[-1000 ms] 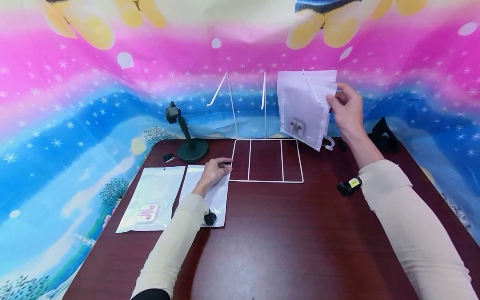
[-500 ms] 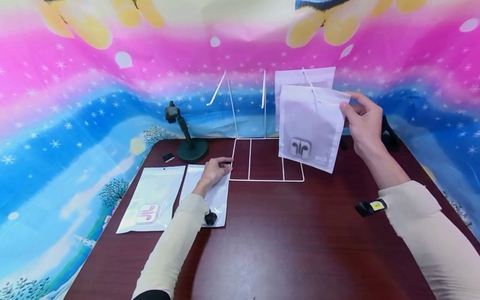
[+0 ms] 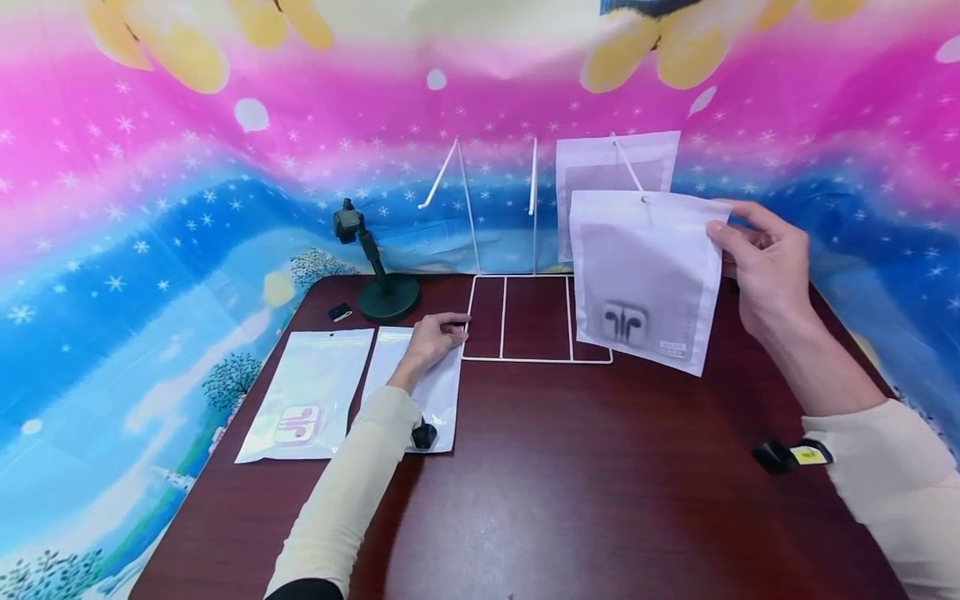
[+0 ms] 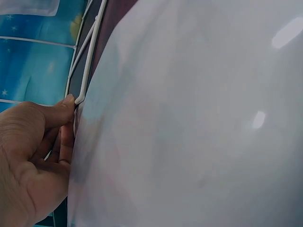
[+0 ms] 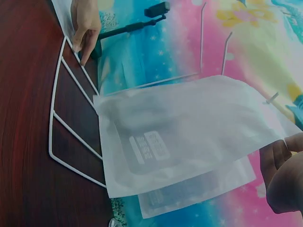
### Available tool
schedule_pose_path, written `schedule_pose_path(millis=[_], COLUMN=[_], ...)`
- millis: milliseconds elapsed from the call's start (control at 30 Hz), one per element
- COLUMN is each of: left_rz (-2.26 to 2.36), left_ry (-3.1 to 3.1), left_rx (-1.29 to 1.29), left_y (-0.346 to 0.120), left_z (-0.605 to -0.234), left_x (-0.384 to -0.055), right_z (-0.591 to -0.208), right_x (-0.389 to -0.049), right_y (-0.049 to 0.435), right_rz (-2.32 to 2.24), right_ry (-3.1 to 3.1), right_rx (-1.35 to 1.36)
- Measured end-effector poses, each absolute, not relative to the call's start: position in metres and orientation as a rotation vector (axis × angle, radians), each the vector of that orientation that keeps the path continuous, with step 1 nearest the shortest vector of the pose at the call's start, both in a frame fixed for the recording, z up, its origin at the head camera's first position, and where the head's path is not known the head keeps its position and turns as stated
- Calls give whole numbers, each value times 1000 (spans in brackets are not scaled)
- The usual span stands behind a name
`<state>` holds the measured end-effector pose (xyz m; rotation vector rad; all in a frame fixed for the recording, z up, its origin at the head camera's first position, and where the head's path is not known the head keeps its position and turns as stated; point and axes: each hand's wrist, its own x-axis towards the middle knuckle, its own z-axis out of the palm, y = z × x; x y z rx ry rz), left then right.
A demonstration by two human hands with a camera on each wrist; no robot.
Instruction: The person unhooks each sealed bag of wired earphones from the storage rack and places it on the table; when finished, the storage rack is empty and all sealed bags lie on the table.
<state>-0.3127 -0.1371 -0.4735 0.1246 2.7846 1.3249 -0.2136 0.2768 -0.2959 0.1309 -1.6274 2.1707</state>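
My right hand [image 3: 772,262] pinches the upper right corner of a white, translucent zip bag [image 3: 645,258] with earphones in a case inside. The hole near this bag's top edge sits at the tip of the right hook [image 3: 628,167] of a white wire rack [image 3: 537,361]. In the right wrist view the hook's tip [image 5: 272,98] pokes out through the bag. Behind it, a second bag [image 3: 581,167] hangs farther back on the same hook. My left hand [image 3: 431,343] holds the left base wire of the rack between thumb and fingers, just above a bag on the table.
Two white bags lie flat at the left, an outer bag [image 3: 315,383] and an inner bag [image 3: 446,387] partly under my left arm. A dark green stand [image 3: 386,296] and a small black object [image 3: 340,311] are behind them. A patterned cloth [image 3: 225,208] surrounds the table [image 3: 562,483].
My right hand has moved towards me and to the right. The front bag has slid along the hook to its tip, apart from the one behind. My left hand stays on the rack.
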Motion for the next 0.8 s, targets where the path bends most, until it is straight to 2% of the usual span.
schedule_pose_path(millis=[433,800], left_rz=[1321,1314], left_ry=[2794,2779], left_rx=[133,137], left_y=[-139,-139], left_z=[-474,-474], left_x=[-314,-314], right_z=[-288,-308], right_x=[-193,-170], right_y=[282,306], right_rz=[2242,2323], right_ry=[-1546,-1636], right_rx=[206,40])
